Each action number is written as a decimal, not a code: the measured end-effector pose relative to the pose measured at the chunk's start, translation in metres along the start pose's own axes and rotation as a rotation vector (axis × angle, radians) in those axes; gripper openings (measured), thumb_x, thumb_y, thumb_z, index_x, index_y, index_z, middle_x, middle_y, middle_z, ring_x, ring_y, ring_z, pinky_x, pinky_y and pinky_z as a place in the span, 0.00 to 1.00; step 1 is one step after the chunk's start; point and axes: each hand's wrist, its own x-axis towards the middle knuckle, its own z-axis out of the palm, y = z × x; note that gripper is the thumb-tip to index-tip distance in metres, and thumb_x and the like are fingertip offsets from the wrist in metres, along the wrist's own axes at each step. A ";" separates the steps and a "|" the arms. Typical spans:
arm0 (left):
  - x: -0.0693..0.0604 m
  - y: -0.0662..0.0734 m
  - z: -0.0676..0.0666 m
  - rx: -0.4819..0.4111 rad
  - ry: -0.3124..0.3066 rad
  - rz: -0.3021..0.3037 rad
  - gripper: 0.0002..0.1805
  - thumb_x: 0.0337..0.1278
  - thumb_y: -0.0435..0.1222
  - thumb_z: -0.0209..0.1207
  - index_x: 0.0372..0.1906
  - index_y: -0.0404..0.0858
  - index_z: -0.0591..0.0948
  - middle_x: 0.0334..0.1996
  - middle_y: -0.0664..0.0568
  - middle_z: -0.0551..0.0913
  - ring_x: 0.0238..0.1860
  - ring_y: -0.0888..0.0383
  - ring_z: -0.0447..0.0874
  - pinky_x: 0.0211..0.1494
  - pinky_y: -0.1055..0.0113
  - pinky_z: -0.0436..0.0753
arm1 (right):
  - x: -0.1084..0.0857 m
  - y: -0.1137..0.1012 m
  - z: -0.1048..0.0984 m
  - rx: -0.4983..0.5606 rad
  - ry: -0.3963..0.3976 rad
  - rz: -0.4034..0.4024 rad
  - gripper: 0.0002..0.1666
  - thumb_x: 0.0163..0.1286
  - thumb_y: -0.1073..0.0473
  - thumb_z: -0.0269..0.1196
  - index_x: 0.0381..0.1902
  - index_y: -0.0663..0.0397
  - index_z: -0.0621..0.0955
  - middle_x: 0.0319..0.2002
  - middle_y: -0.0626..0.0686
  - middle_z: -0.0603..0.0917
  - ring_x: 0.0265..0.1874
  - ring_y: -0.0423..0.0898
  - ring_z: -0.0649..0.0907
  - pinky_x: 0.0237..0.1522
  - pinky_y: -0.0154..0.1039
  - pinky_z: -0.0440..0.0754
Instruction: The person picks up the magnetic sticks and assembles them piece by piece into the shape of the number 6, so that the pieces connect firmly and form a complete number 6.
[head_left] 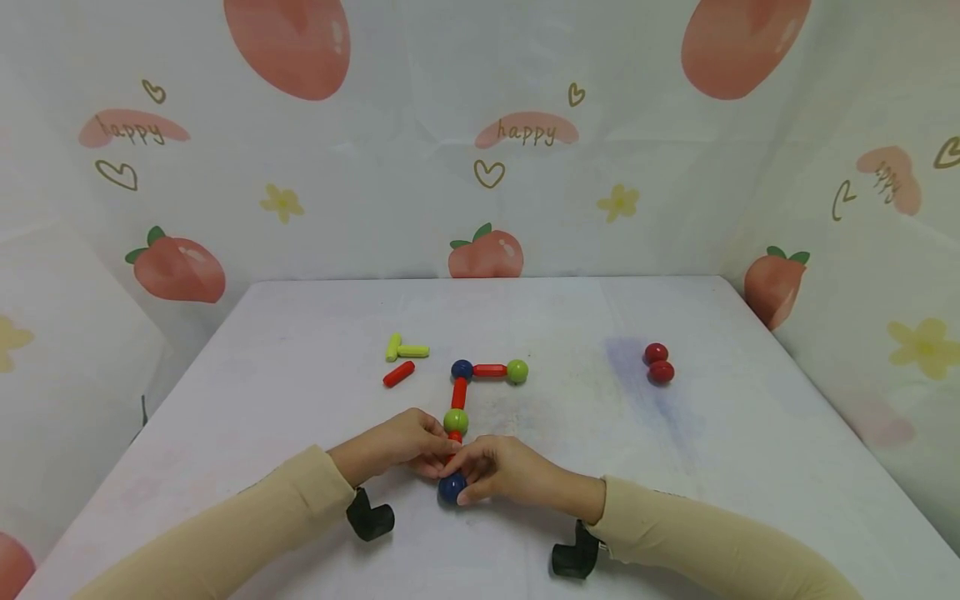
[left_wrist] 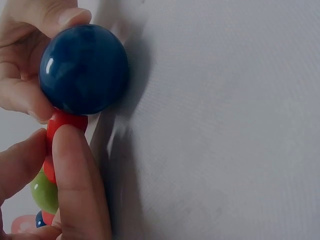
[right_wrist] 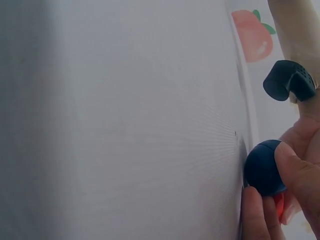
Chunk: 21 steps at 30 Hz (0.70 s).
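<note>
While your left hand [head_left: 401,446] pinches the near red rod [left_wrist: 66,119], your right hand [head_left: 517,472] grips the near blue ball [head_left: 452,489] at that rod's end. Fingers narrow on both sides, each set holding its part. Can't tell if the rod is fully seated.

Chain count: 2 blue balls, 2 green balls, 3 red rods. Just beyond your fingers: near green ball [head_left: 455,421], then middle red rod [head_left: 459,393], far blue ball [head_left: 462,369]. There it turns right: far red rod [head_left: 491,370], ending in far green ball [head_left: 517,371].

Loose on the surface [head_left: 750,467]: 3 rods, 2 balls. Ahead-left of your left fingers, 1 loose red rod [head_left: 399,374], with 2 yellow-green rods [head_left: 413,352] just past it. Well right of your right fingers and farther out, 2 red balls [head_left: 661,372], side by side.
</note>
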 end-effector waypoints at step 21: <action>-0.002 0.000 -0.002 -0.021 -0.020 0.007 0.10 0.59 0.38 0.59 0.38 0.32 0.79 0.20 0.53 0.79 0.19 0.66 0.78 0.27 0.78 0.79 | 0.000 -0.002 0.000 0.028 0.000 0.042 0.18 0.53 0.63 0.70 0.44 0.47 0.83 0.41 0.47 0.81 0.34 0.37 0.80 0.36 0.25 0.78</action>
